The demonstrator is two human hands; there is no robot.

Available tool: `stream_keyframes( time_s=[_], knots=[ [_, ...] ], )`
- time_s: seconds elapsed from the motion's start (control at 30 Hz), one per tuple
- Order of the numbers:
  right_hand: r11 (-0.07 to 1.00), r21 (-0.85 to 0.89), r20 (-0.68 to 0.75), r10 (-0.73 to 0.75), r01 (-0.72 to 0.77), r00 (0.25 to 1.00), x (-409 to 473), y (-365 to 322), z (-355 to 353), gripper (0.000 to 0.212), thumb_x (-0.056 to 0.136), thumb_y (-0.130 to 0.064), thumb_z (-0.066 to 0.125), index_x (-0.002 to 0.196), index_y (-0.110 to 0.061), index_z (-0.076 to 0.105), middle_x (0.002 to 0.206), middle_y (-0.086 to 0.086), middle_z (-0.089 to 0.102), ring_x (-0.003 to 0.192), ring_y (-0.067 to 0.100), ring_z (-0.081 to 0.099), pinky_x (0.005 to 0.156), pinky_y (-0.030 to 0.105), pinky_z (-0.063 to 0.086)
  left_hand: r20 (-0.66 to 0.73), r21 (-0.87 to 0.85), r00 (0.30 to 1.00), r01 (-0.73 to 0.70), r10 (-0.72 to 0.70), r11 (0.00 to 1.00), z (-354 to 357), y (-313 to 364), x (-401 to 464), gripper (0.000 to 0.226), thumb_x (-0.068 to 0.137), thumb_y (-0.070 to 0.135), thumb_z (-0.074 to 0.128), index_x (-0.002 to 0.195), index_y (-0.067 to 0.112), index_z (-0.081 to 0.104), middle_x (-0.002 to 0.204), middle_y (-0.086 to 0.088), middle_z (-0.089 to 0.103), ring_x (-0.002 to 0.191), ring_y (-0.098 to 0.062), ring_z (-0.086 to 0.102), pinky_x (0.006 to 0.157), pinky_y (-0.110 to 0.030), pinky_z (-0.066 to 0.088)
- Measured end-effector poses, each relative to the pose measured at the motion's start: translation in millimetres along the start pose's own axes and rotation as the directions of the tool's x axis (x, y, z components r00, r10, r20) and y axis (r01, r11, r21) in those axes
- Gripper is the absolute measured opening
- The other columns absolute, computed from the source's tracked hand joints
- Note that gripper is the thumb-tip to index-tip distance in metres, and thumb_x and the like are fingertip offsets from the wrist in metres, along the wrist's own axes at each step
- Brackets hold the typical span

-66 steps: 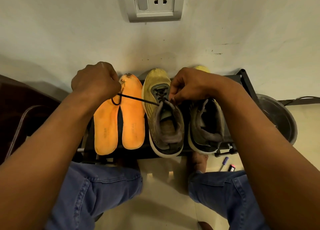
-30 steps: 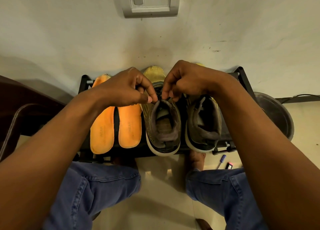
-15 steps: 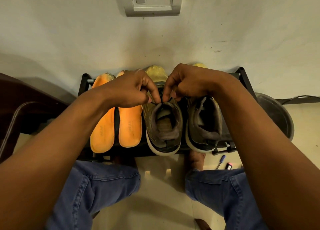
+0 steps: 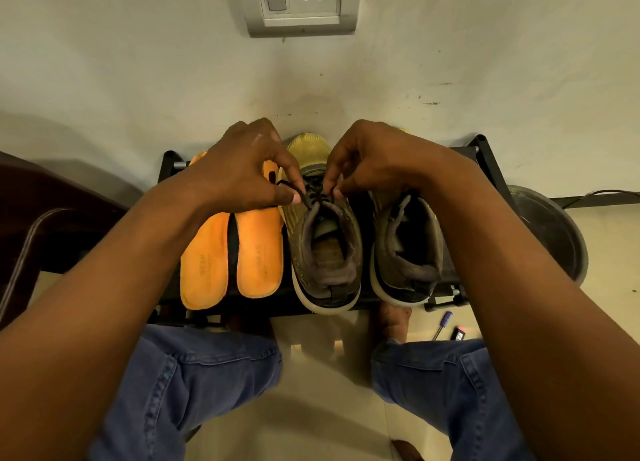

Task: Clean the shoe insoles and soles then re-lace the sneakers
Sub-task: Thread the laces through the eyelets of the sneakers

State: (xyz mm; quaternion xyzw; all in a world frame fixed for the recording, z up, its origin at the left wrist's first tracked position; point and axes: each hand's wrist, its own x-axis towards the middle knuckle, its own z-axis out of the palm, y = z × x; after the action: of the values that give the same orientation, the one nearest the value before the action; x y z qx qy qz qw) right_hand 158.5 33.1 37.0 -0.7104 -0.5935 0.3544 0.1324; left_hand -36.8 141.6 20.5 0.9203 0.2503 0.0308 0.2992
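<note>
Two yellow-and-grey sneakers stand side by side on a low black rack [image 4: 485, 155], toes to the wall. Over the left sneaker [image 4: 325, 252], my left hand [image 4: 242, 173] pinches the black lace [image 4: 310, 197] at the top eyelets. My right hand [image 4: 367, 159] pinches the same lace from the other side. The two hands sit close together above the tongue. The right sneaker [image 4: 408, 249] stands untouched, its front hidden by my right wrist. Two orange insoles [image 4: 232, 259] lie flat left of the sneakers.
A dark round basin [image 4: 554, 238] sits on the floor right of the rack. A pen [image 4: 442, 325] and a small black item [image 4: 460, 332] lie by the rack's front right foot. A wall socket [image 4: 301, 3] is above. My knees in jeans are below.
My left hand came in from over the insoles, where it pulled the lace taut, to the sneaker's tongue. Both hands now pinch the lace close together and have shifted slightly toward the toe.
</note>
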Motion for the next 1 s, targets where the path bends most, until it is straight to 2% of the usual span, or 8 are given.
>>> stream_keyframes(
  time_s=[0.1,0.17,0.33,0.47,0.6,0.77,0.87,1.0],
  knots=[
    [1.0,-0.013,-0.029,-0.014,0.014,0.999,1,-3,0,0.013,0.078,-0.016,0.085,0.086,-0.026,0.082,0.058,-0.021,0.065,0.068,0.006,0.062,0.07,0.033,0.054,0.053,-0.042,0.998,0.036,-0.034,0.998,1,9,0,0.013,0.079,0.026,0.085,0.088,0.034,0.081,0.056,0.008,0.059,0.058,-0.007,0.054,0.066,-0.034,0.044],
    [1.0,0.018,-0.026,-0.002,0.003,1.0,0,-4,1,0.011,0.079,-0.015,0.084,0.085,-0.025,0.082,0.068,-0.011,0.072,0.073,0.011,0.069,0.079,0.04,0.062,0.073,-0.056,0.994,0.083,-0.079,0.995,0,13,-1,0.014,0.08,0.018,0.082,0.086,0.031,0.081,0.049,0.013,0.061,0.052,-0.005,0.058,0.067,-0.033,0.051],
    [0.978,0.208,-0.057,0.035,-0.022,0.998,0,-6,1,0.014,0.084,0.0,0.073,0.091,-0.01,0.081,0.082,0.007,0.078,0.083,0.025,0.075,0.077,0.039,0.064,0.032,-0.258,0.973,0.23,-0.23,0.938,-5,16,-1,0.03,0.086,0.0,0.067,0.093,0.026,0.081,0.079,0.003,0.078,0.075,-0.01,0.075,0.066,-0.021,0.057],
    [0.877,0.473,-0.016,0.111,-0.09,0.994,1,-8,3,0.01,0.089,0.001,0.071,0.097,0.001,0.076,0.089,0.015,0.077,0.081,0.023,0.076,0.075,0.034,0.063,-0.027,-0.437,0.942,0.289,-0.334,0.852,-2,15,2,0.018,0.094,0.012,0.066,0.098,0.024,0.08,0.091,0.005,0.078,0.084,-0.014,0.076,0.074,-0.036,0.062],
    [0.746,0.65,-0.003,0.192,-0.144,0.981,4,-12,10,0.012,0.088,0.003,0.07,0.1,0.004,0.074,0.092,0.02,0.076,0.078,0.025,0.076,0.074,0.036,0.063,-0.159,-0.53,0.931,0.2,-0.329,0.824,2,12,4,0.02,0.096,0.012,0.066,0.11,0.022,0.076,0.1,0.005,0.078,0.094,-0.01,0.074,0.085,-0.043,0.062],
    [0.754,0.645,0.009,0.158,-0.127,0.987,6,-16,16,0.01,0.088,-0.003,0.074,0.095,0.003,0.075,0.09,0.023,0.074,0.068,0.021,0.067,0.071,0.034,0.061,-0.205,-0.572,0.954,0.064,-0.218,0.818,4,16,5,0.03,0.103,0.005,0.051,0.122,0.016,0.072,0.112,0.002,0.076,0.106,-0.015,0.071,0.095,-0.045,0.058],
    [0.787,0.613,-0.01,0.099,-0.072,0.995,6,-17,17,0.006,0.088,-0.007,0.075,0.085,-0.002,0.076,0.085,0.017,0.071,0.066,0.019,0.063,0.067,0.031,0.056,-0.186,-0.589,0.966,0.036,-0.179,0.807,7,20,7,0.031,0.107,0.009,0.046,0.127,0.013,0.069,0.116,-0.002,0.074,0.105,-0.015,0.071,0.092,-0.037,0.059],
    [0.776,0.631,-0.049,0.056,-0.013,0.997,4,-14,15,0.02,0.092,-0.012,0.072,0.096,0.008,0.069,0.088,0.021,0.073,0.072,0.026,0.067,0.075,0.038,0.059,-0.128,-0.611,0.979,0.049,-0.16,0.79,7,26,10,0.035,0.111,0.023,0.038,0.13,0.018,0.066,0.118,-0.002,0.072,0.102,-0.021,0.072,0.086,-0.034,0.061]
  ],
)
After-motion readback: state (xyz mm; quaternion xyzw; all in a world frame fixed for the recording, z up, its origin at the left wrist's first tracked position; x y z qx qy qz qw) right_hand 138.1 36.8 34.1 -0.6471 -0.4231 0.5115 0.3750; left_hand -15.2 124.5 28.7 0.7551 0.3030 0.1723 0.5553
